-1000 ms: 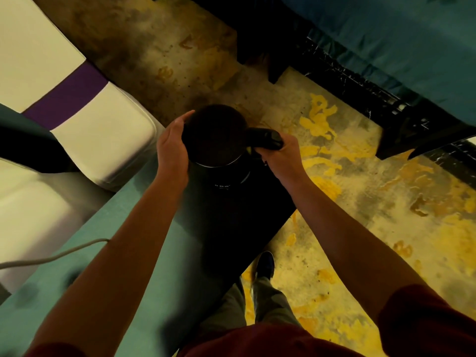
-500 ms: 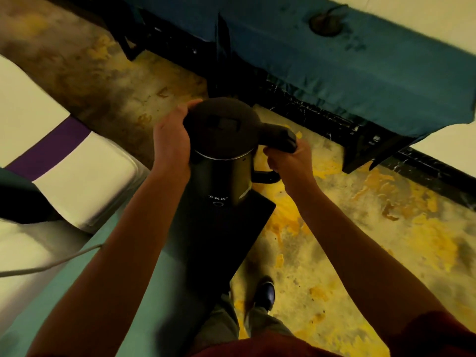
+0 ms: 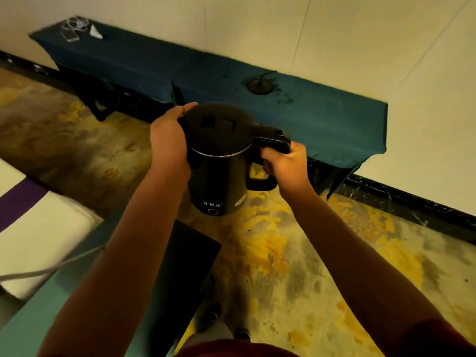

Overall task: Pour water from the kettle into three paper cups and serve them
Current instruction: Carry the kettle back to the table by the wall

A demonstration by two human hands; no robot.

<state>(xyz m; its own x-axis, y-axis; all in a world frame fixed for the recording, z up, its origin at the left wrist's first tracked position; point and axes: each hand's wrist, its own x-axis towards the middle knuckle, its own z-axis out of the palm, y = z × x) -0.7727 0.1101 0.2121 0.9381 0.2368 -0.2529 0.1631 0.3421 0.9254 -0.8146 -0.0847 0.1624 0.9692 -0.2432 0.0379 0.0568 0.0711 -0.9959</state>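
Near the centre of the frame, the black kettle [image 3: 219, 161] is now hanging in the air over the patterned floor [image 3: 296, 253], where a second ago it was sitting low on the dark slab [image 3: 185, 256] at the near tabletop's [image 3: 51, 313] corner. The right hand [image 3: 286, 163] is clamping its grip around the handle, fingers curled under the top bar. The left hand [image 3: 167, 140] is cupping the kettle's side and lid edge, fingers wrapping round the far rim. The view is also swinging upward, bringing into sight the long tabletop [image 3: 309, 117] draped in dark blue cloth across the upper half, with a round black base [image 3: 260, 85] resting on it. No paper cups are showing anywhere, so pouring is probably not starting yet; the person seems to be carrying the kettle toward wherever the cups are waiting.
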